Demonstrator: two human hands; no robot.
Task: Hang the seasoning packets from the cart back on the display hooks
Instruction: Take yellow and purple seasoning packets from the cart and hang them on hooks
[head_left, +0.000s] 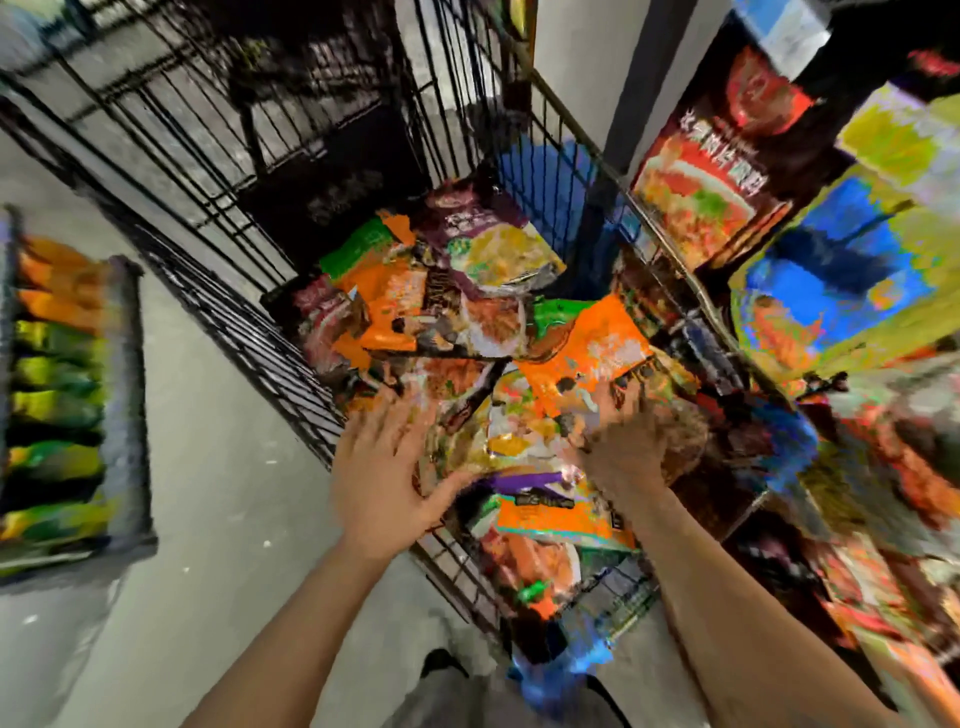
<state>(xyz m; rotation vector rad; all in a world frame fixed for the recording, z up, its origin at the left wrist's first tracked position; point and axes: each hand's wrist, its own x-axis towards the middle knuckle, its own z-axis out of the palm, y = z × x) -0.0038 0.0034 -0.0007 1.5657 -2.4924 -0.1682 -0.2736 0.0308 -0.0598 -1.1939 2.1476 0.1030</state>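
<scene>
A black wire cart (270, 332) holds a heap of several seasoning packets (467, 291) in orange, green, purple and yellow. My left hand (384, 467) hovers over the cart's near left side with fingers spread, and its thumb touches the edge of a yellow-and-white packet (514, 441). My right hand (623, 447) lies on the pile just right of that packet, below an orange packet (587, 343). Its fingers are blurred, so its hold is unclear. The whole view is smeared by motion.
Hanging packets (711, 182) fill the display on the right, close against the cart's side. A shelf edge with green and orange bags (57, 364) stands at the left. Grey floor (218, 467) lies between that shelf and the cart.
</scene>
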